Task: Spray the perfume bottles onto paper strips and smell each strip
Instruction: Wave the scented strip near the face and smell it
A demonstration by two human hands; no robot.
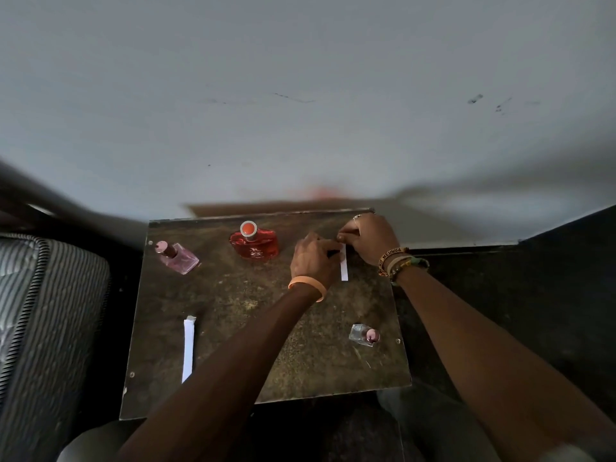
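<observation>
White paper strip (344, 271), judged light and limp, is pinched at 1 end by left hand (313, 258) and right hand (370, 238).

Three perfume bottles stand on one table (233, 311): a pink bottle (178, 258) at the upper left of the tabletop, a red bottle (255, 245) at its upper middle, and a small clear bottle (364, 335) at its lower right. There are two paper strips: a long strip (188, 348) at the lower left and a short strip (344, 268) at the upper right. Two hands show, the left hand (313, 258) and the right hand (370, 238), both at the short strip. One orange wristband (308, 283) rings the left wrist; several bracelets (400, 261), too bunched to count, ring the right. One striped cushion (50, 311) fills the frame's left edge.
</observation>
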